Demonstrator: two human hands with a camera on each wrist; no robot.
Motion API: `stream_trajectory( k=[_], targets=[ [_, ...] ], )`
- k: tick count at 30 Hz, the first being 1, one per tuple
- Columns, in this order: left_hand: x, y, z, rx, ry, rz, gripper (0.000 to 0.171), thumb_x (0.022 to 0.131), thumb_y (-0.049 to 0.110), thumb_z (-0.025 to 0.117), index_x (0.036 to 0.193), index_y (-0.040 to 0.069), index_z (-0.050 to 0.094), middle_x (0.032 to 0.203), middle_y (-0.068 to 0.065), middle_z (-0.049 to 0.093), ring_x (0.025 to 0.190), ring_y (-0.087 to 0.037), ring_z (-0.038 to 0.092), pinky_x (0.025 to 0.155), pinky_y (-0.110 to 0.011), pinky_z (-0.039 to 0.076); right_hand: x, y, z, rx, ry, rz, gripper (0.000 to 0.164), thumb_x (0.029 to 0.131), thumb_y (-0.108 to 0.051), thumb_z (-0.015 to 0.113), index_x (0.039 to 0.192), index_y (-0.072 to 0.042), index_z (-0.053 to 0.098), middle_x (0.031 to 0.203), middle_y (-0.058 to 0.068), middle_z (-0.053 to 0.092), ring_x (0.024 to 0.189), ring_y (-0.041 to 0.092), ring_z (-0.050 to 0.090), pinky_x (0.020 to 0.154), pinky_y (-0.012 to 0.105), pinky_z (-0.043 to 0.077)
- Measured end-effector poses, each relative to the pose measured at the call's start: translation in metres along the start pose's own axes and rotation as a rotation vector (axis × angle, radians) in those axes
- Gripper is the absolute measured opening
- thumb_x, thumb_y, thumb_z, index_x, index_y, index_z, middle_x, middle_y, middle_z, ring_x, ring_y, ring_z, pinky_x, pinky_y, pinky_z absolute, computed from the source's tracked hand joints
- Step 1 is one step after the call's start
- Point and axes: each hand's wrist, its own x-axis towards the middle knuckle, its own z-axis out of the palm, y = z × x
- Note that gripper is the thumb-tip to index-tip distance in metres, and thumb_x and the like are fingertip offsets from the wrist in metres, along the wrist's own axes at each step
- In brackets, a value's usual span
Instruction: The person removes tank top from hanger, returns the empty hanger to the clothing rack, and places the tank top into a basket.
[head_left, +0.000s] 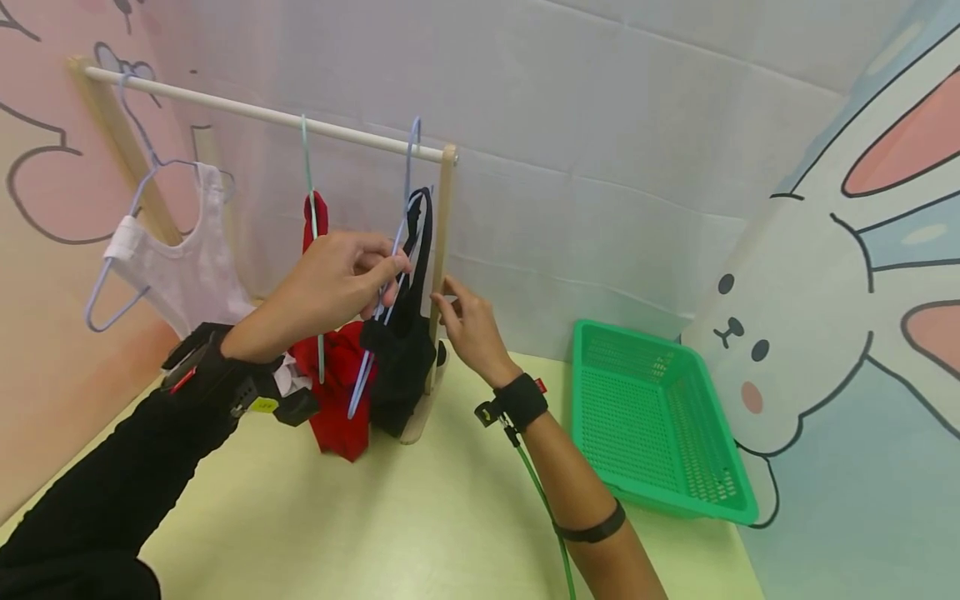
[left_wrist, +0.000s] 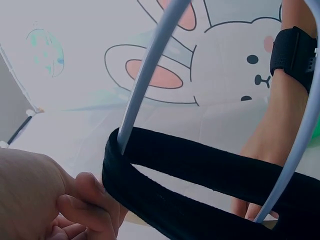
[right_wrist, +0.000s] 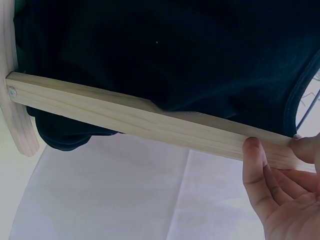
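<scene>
A black strappy top (head_left: 401, 367) hangs on a lilac hanger (head_left: 408, 167) at the right end of a small clothes rack's white rail (head_left: 247, 109). My left hand (head_left: 337, 275) is at this hanger; in the left wrist view its curled fingers (left_wrist: 92, 205) pinch the black strap (left_wrist: 150, 192) where it loops over the hanger's arm. Lower right, my right hand (head_left: 472, 329) grips the rack's wooden post (right_wrist: 125, 112) between thumb and fingers. The black cloth lies against that post in the right wrist view.
Left on the rail hang a white sleeveless top (head_left: 198, 267) on a lilac hanger and a red garment (head_left: 341, 425) on a mint hanger (head_left: 307, 158). A green basket (head_left: 577, 400) stands right of the rack on the pale yellow table (head_left: 300, 517). Rabbit-printed walls stand close around.
</scene>
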Motion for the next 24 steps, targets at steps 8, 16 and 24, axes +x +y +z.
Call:
stream_trajectory(
  k=[8, 16, 24],
  targets=[
    [-0.005, 0.0, -0.002, -0.013, 0.003, 0.006, 0.024, 0.11, 0.022, 0.064, 0.117, 0.002, 0.073, 0.075, -0.007, 0.067, 0.059, -0.022, 0.06, 0.05, -0.03, 0.043, 0.0, 0.0, 0.001, -0.004, -0.001, 0.013, 0.021, 0.112, -0.011, 0.058, 0.125, 0.005, 0.064, 0.122, 0.021, 0.073, 0.086, 0.036, 0.077, 0.078, 0.047, 0.063],
    [-0.01, 0.001, -0.004, -0.002, -0.01, -0.011, 0.023, 0.11, 0.023, 0.064, 0.118, 0.003, 0.072, 0.078, -0.009, 0.068, 0.06, -0.024, 0.059, 0.049, -0.03, 0.043, 0.0, 0.001, 0.002, 0.0, 0.006, 0.004, 0.023, 0.112, -0.011, 0.057, 0.125, 0.007, 0.064, 0.123, 0.021, 0.073, 0.085, 0.033, 0.078, 0.078, 0.046, 0.063],
    [-0.014, 0.003, -0.004, 0.008, -0.006, -0.023, 0.022, 0.11, 0.025, 0.064, 0.115, 0.005, 0.072, 0.074, -0.005, 0.065, 0.058, -0.024, 0.058, 0.05, -0.031, 0.042, 0.0, 0.001, 0.001, 0.004, 0.008, -0.001, 0.022, 0.112, -0.011, 0.057, 0.126, 0.004, 0.065, 0.124, 0.022, 0.072, 0.087, 0.039, 0.077, 0.078, 0.049, 0.062]
  ],
)
